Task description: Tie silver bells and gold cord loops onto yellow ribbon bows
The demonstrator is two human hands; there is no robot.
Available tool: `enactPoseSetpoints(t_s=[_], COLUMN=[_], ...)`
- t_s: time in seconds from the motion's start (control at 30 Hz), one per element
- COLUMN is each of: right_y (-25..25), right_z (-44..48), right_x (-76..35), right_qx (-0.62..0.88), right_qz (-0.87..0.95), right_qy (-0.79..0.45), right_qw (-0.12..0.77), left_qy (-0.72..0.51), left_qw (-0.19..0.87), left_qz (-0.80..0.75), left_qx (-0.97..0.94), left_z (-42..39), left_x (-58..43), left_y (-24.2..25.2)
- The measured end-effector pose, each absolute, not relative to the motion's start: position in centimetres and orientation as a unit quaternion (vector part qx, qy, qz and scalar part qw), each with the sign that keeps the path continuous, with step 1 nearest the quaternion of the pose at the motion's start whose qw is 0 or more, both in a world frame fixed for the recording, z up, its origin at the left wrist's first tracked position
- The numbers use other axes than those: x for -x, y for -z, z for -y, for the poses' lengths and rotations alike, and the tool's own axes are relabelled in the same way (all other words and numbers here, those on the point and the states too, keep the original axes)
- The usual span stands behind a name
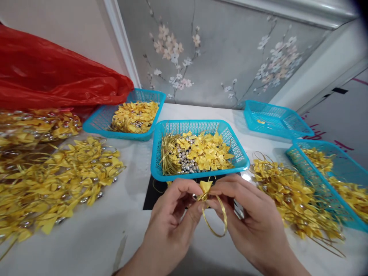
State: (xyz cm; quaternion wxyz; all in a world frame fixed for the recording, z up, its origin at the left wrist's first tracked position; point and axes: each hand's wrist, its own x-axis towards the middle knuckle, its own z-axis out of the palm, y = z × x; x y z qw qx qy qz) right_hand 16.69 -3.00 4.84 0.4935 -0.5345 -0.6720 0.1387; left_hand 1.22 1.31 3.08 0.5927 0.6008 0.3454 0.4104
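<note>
Between my two hands is a yellow ribbon bow (206, 186) with a loop of gold cord (223, 224) hanging below it. My left hand (175, 214) pinches the bow's left side, where a small silver bell or bead (194, 196) shows by the fingertips. My right hand (250, 211) is closed on the right side, thumb and forefinger at the knot. Just beyond my hands stands a blue plastic basket (172, 178), holding many similar bows with silver beads and gold cords lined up at its left.
Loose bows lie in a heap (71, 180) at left and another pile (290, 195) at right. More blue baskets stand at back left (123, 135), back right (276, 111) and far right (345, 191). A red plastic bag (57, 73) spreads over the left. A black mat (149, 197) lies under the middle basket.
</note>
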Motion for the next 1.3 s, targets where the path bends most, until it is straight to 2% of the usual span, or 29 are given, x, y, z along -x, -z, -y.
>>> enactPoseSetpoints(t_s=[0.1,0.53,0.93,1.3], right_y=[-5.0,-4.8,-4.1,-3.6], right_z=[3.0,3.3,3.1,3.3], right_x=[-16.6,-17.2,-16.5,-16.6], right_qx=[0.522,0.533,0.54,0.531], right_qz=[0.685,0.692,0.662,0.659], right_qy=[-0.118,-0.115,-0.172,-0.181], right_qw=[0.494,0.473,0.491,0.501], left_qy=[-0.418,-0.439,-0.437,-0.432], left_qw=[0.558,0.537,0.515,0.567], left_qz=[-0.338,-0.351,-0.35,-0.366], left_qx=[-0.632,-0.629,-0.649,-0.599], left_z=[-1.3,-1.2,-1.1,-1.1], left_x=[-1.3,-1.1,-1.4,-1.3], left_y=[-2.8,-2.7,-2.4,-2.7])
